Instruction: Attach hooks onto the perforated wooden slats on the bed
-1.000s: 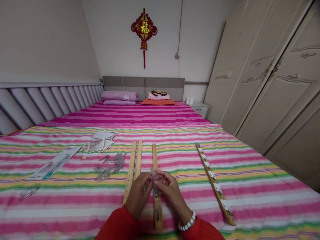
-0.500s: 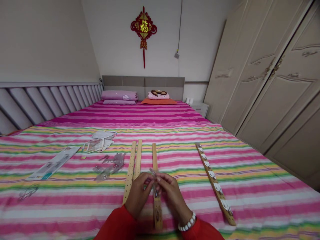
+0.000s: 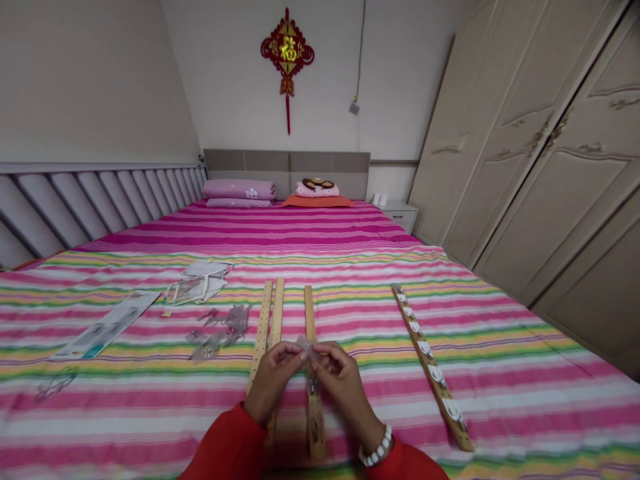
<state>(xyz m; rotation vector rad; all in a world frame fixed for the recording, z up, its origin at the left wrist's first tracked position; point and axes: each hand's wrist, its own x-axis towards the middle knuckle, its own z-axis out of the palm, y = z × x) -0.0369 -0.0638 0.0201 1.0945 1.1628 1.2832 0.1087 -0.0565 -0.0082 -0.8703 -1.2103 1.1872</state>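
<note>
Between the fingertips of my left hand (image 3: 277, 375) and my right hand (image 3: 337, 375) is a small clear plastic piece (image 3: 303, 344), possibly an adhesive hook. Both hands pinch it above the middle wooden strip (image 3: 309, 307). Small metal hooks (image 3: 315, 427) lie on the near part of that strip, partly blurred. Two more wooden strips with holes (image 3: 262, 317) run beside my left hand, partly covered by it. To the left is a pile of clear plastic pieces with metal hooks (image 3: 235, 323).
At the right lies a wooden strip (image 3: 429, 363) with several white hooks in a row. Flat packaging (image 3: 113, 327), clear packets (image 3: 197, 288) and a loose wire-like bundle (image 3: 56, 384) rest on the striped bedsheet (image 3: 165, 407). A railing (image 3: 100, 203) borders the bed on the left.
My fingers have shifted on the clear piece, which now looks flatter and broader between them. My left hand has moved slightly left; the strips stay in place.
</note>
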